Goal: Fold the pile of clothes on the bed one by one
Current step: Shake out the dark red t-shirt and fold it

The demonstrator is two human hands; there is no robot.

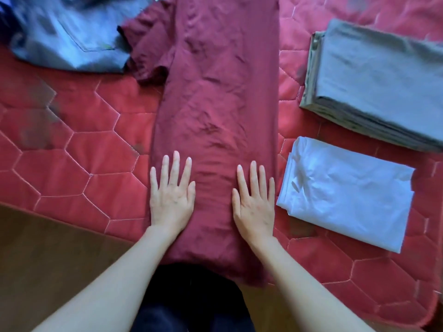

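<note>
Head view. The work surface is a bed covered by a red quilted bedspread (72, 149) stitched in hexagons; brown floor shows at 7 o'clock beyond the bed edge.

A maroon T-shirt (215, 104) lies lengthwise at the centre, running from 12 o'clock down to the near edge, where its hem hangs slightly over. Its right side appears already folded in, giving a straight edge; one sleeve sticks out at 11 o'clock.

The left hand (171, 195) and the right hand (254, 200) lie flat on the shirt's near end, fingers straight and spread, gripping nothing — the left one at the shirt's left edge, the right one near its right edge.

Judged step: smoothing the shirt mid-fold. The next move probably calls for tucking in the loose sleeve, then bringing the hem up toward the collar.

At 3 o'clock lies a folded light-blue garment (347, 195); at 2 o'clock, a folded grey-green garment (376, 85). An unfolded blue-grey garment (67, 37) — with a stitched pocket — waits at 10 o'clock.

No brand, label or writing is readable.
</note>
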